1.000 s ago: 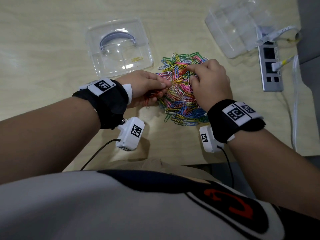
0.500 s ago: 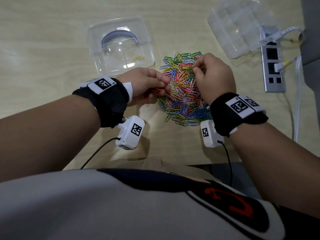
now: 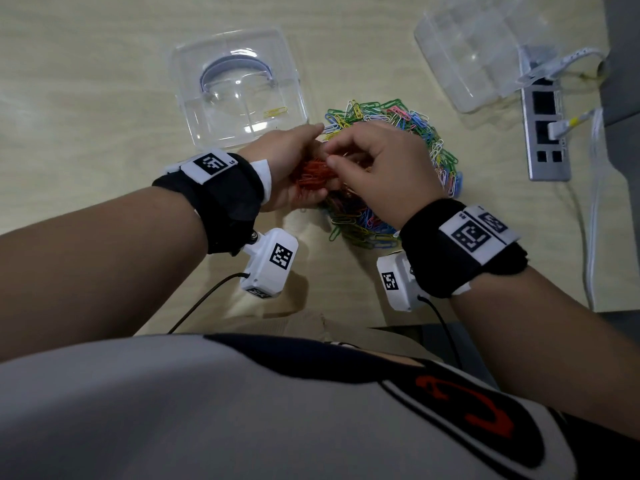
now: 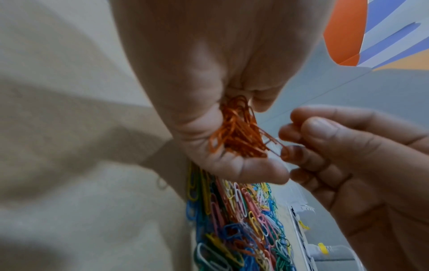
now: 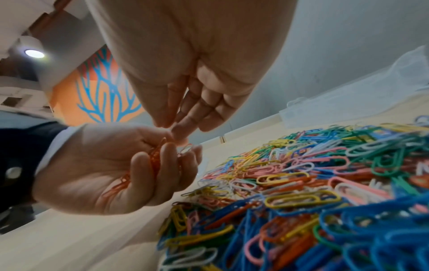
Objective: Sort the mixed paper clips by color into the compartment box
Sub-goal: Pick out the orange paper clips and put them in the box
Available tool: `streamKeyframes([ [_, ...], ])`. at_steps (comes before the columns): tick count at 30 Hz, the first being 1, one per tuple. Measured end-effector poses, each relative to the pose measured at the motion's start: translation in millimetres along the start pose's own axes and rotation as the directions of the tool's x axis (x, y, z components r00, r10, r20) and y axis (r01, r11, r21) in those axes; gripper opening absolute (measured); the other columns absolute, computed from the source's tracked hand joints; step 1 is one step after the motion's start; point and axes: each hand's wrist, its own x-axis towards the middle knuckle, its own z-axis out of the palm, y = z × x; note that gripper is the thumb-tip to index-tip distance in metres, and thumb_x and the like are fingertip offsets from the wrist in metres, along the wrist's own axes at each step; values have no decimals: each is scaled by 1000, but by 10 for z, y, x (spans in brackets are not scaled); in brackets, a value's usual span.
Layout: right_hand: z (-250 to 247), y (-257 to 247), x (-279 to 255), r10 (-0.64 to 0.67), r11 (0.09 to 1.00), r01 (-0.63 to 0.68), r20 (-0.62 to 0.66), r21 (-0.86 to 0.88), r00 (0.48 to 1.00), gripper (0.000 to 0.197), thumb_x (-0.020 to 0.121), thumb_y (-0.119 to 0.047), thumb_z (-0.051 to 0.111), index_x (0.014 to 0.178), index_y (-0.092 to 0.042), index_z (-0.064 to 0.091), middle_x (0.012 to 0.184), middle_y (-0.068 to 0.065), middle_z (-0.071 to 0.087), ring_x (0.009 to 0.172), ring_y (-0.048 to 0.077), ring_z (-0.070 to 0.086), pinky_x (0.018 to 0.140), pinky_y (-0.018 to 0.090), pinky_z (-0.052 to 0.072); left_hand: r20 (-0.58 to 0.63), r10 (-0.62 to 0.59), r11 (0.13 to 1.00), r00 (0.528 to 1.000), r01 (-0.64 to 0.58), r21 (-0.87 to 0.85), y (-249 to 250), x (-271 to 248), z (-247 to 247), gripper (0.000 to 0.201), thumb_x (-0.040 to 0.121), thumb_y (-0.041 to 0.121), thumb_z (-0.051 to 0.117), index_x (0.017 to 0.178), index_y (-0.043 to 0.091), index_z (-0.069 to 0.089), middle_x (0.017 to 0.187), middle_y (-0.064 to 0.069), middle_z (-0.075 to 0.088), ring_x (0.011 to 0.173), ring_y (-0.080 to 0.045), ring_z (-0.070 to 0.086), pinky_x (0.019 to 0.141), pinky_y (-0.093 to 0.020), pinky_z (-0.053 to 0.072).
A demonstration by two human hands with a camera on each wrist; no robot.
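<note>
Paper clips [image 3: 412,129] are lying in a mixed, many-coloured heap on the wooden table [image 3: 86,109], and I am taking that heap as my landmark. At the heap's near-left edge I am cupping my left hand [image 3: 291,168], its fingers curling round a bunch of orange clips [image 3: 313,174]. My right hand [image 3: 384,168] is hovering over the heap's middle, its fingertips [image 4: 287,146] meeting my left hand; thumb and forefinger are pinching one orange clip [image 4: 274,142] at the edge of the bunch. The two hands are touching at the fingers. To the far left of the heap a clear compartment box [image 3: 239,88] is sitting open side up, with one yellow clip [image 3: 275,112] lying in its right-hand compartment. To the far right of the heap a clear lid [image 3: 467,53] is resting, and beside it a grey power strip [image 3: 547,133].
</note>
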Motion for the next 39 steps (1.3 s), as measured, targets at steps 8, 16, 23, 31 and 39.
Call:
streamKeyframes([
  [8,-202,334,18,258,895,-234,13,-380,966,8,85,-29,64,90,-23,66,93,3,61,85,21,57,80,34,48,39,-28,997,999,25,72,27,-27,-32,58,101,50,23,87,9,61,70,-8,64,62,-17,63,60,-25,54],
  [16,-255,430,-82,287,872,-261,2,-413,958,22,89,-19,61,110,-23,65,100,3,62,93,25,58,81,34,48,-5,-33,982,999,33,186,-22,13,-8,56,100,51,28,84,10,62,70,-6,64,58,-15,64,58,-25,55],
  [23,-347,433,-186,395,824,-301,106,-481,913,18,80,-33,73,92,-29,60,102,2,56,90,22,56,80,36,48,20,-56,972,998,50,229,-97,59,27,58,98,57,29,85,11,62,71,-6,65,58,-14,64,57,-26,56],
  [31,-276,419,-280,324,889,-289,42,-356,945,35,85,-13,65,118,-23,61,118,5,53,103,23,57,91,38,48,30,-48,967,998,39,251,-123,79,58,59,98,58,29,86,11,62,74,-6,64,61,-15,64,56,-25,57],
  [39,-182,422,-284,271,847,-198,80,-493,959,9,88,-28,62,95,-23,64,99,2,54,99,27,55,85,43,46,35,-48,962,998,37,271,-146,74,105,59,98,58,31,84,12,63,74,-6,65,61,-15,64,56,-25,56],
])
